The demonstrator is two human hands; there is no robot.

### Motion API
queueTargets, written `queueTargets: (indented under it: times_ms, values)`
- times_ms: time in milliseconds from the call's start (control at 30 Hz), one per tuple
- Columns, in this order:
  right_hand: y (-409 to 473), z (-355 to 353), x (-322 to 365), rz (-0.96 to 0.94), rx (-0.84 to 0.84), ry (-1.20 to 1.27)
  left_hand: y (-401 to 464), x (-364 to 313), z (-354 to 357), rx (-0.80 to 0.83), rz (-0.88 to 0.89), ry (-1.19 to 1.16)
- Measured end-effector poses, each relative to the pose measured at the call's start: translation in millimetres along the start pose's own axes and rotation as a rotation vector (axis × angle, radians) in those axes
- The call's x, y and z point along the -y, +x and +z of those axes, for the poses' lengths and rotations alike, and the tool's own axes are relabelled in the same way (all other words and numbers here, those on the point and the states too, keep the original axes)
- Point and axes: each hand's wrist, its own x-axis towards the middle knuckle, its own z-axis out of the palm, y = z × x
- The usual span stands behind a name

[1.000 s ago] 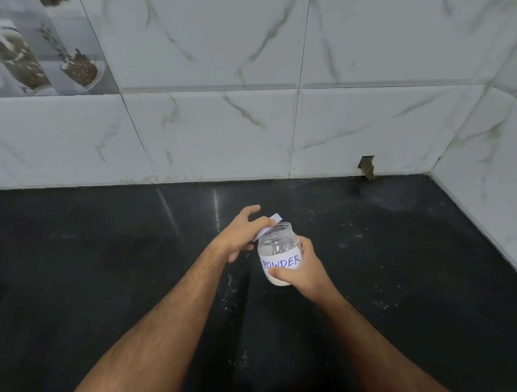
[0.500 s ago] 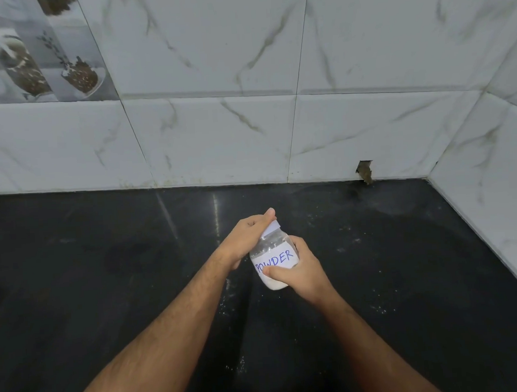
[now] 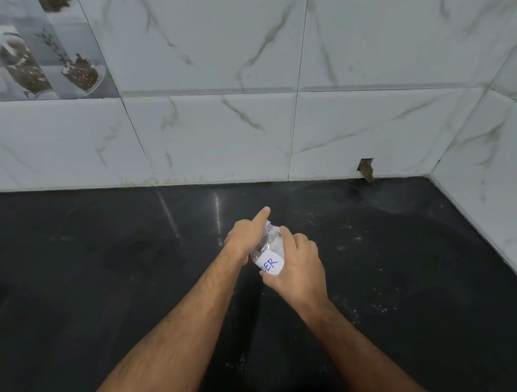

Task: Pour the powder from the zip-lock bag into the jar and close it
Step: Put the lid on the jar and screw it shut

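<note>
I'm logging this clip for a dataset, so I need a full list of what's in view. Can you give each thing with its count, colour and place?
jar: one, clear with a white label in blue lettering, tilted, held between both hands above the counter
lid: one, white, at the jar's top, mostly hidden under the left hand; whether it is fully closed cannot be told
counter: one, black and glossy, filling the lower half of the view, with pale specks scattered right of the hands
wall tiles: white marble pattern, behind and to the right of the counter
picture tile: one, grey with brown spices, top left
hole in wall: one, brownish, at the counter's back edge, right
left hand: one, over the jar's top
right hand: one, wrapped around the jar's body
</note>
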Motion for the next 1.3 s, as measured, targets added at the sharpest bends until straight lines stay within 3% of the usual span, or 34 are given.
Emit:
queueTargets:
  times_ms: [67, 267, 367, 600, 800, 900, 1000, 1300]
  values:
    - [1.2, -1.0, -1.8, 0.022, 0.029, 0.064, -1.5, -0.4, -0.7, 0.017, 0.016, 0.039]
    - [9.7, -8.1, -16.1, 0.222, 0.246, 0.828, -10.5, -9.5, -8.6, 0.194, 0.269, -0.034]
    - [13.0, -5.1, -19.2, 0.24, 0.291, 0.991, -8.8, -9.7, -15.7, 0.263, 0.326, -0.026]
    - [18.6, -0.7, -26.3, 0.252, 0.21, 0.913, 0.8, 2.9, -31.7, 0.15, 0.351, -0.036]
    - [17.5, -6.8, -18.9, 0.223, 0.067, 0.692, 1.8, -7.1, -25.9, 0.226, 0.262, -0.11]
    - [15.8, -1.9, -9.3, 0.173, 0.049, 0.619, -1.5, -15.8, -10.9, 0.227, 0.277, -0.037]
    - [14.5, -1.4, -6.3, 0.181, 0.053, 0.649, -1.8, -19.2, -3.1, 0.104, 0.28, -0.004]
    - [21.5, -7.5, -16.3, 0.256, 0.028, 0.784, -0.1, -9.7, -20.0, 0.053, 0.299, -0.071]
